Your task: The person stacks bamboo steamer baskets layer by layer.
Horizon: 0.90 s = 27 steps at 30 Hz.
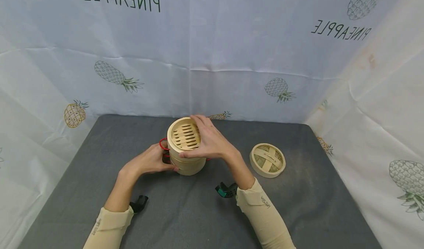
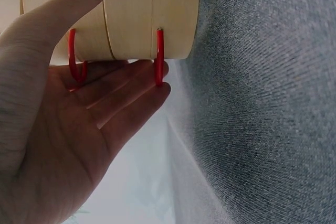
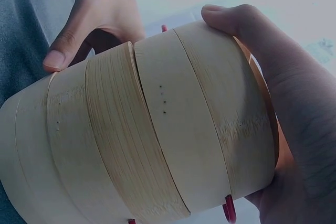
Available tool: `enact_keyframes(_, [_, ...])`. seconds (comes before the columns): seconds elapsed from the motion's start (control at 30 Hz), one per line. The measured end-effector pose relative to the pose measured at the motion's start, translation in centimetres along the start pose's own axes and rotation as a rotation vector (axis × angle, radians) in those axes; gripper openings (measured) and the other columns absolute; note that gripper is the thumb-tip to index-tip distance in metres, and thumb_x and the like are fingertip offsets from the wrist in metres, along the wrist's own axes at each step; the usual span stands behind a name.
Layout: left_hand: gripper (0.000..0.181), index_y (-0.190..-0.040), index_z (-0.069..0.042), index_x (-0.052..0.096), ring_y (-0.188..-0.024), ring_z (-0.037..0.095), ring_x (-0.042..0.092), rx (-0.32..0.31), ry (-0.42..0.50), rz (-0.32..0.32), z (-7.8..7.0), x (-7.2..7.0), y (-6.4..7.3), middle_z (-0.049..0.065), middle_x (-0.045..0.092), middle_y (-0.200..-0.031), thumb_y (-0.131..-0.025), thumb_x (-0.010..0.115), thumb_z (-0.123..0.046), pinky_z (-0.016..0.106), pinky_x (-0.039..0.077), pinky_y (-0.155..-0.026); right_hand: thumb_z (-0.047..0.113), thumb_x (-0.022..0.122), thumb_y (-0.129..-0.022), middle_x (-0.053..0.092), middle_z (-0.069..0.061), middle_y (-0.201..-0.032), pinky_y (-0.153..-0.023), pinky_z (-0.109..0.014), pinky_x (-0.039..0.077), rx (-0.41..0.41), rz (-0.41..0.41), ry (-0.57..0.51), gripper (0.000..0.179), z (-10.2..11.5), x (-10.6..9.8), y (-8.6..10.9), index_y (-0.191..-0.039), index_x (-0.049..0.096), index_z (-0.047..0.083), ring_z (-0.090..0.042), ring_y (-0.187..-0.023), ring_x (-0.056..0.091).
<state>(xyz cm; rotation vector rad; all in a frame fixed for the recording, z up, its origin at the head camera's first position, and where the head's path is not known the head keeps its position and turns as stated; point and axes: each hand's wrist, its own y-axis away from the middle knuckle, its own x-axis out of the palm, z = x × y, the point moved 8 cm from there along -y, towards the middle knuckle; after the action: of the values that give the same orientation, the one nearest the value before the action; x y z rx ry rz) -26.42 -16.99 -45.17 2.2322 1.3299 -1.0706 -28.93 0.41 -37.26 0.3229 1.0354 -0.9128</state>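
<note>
Two round bamboo steamer baskets stand stacked, the upper basket (image 1: 173,148) with its slatted floor showing from above. My left hand (image 1: 149,161) holds the lower basket (image 1: 191,169) at its left side, thumb in front and fingers behind. In the left wrist view, the fingers of that hand lie by the red loop handles (image 2: 159,56). The upper basket is gripped by my right hand (image 1: 212,140), its thumb on the near wall and its fingers over the far rim. In the right wrist view, a narrow seam parts the two baskets.
A woven bamboo lid (image 1: 267,160) lies on the dark grey tabletop (image 1: 185,212), right of the stack. Behind the table hangs a pale curtain (image 1: 212,50) printed with pineapples. Black wrist mounts (image 1: 226,190) sit under both forearms.
</note>
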Motion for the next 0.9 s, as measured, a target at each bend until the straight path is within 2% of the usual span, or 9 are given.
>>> enact_keyframes(0.3, [0.077,-0.143,-0.001,0.059,-0.115,0.029,0.075,-0.005,0.0,0.006,0.0,0.1,-0.17,0.014,0.075,-0.129,-0.082,0.098,-0.027,0.047,0.064,-0.097,0.059,0.093,-0.074,0.038,-0.012,-0.17,-0.127,-0.057,0.043,0.012,0.002,-0.004,0.125,-0.15,0.25,-0.1,-0.17,0.031,0.008,-0.032,-0.158,0.04])
enact_keyframes(0.47, [0.076,-0.142,-0.001,0.06,-0.113,0.028,0.076,-0.001,0.008,0.002,-0.05,0.11,-0.2,0.014,0.075,-0.128,-0.082,0.098,-0.027,0.045,0.064,-0.095,0.059,0.093,-0.073,0.038,-0.012,-0.17,-0.126,-0.057,0.044,0.015,-0.001,-0.008,0.125,-0.17,0.32,-0.12,-0.169,0.031,0.009,-0.032,-0.157,0.041])
enact_keyframes(0.73, [0.081,-0.147,-0.003,0.057,-0.118,0.029,0.074,0.035,0.004,-0.013,-0.23,-0.05,-0.12,0.013,0.072,-0.133,-0.081,0.098,-0.025,0.042,0.065,-0.096,0.065,0.089,-0.076,0.037,-0.012,-0.17,-0.126,-0.056,0.044,0.04,0.011,0.01,0.125,-0.2,0.51,-0.16,-0.171,0.029,0.01,-0.032,-0.157,0.04])
enact_keyframes(0.9, [0.08,-0.147,-0.003,0.057,-0.117,0.028,0.074,0.031,0.013,-0.011,-0.09,0.01,-0.12,0.012,0.073,-0.131,-0.081,0.098,-0.024,0.04,0.065,-0.095,0.063,0.091,-0.075,0.035,-0.012,-0.171,-0.126,-0.056,0.044,0.044,0.007,0.006,0.126,-0.19,0.61,-0.06,-0.171,0.028,0.01,-0.032,-0.158,0.038])
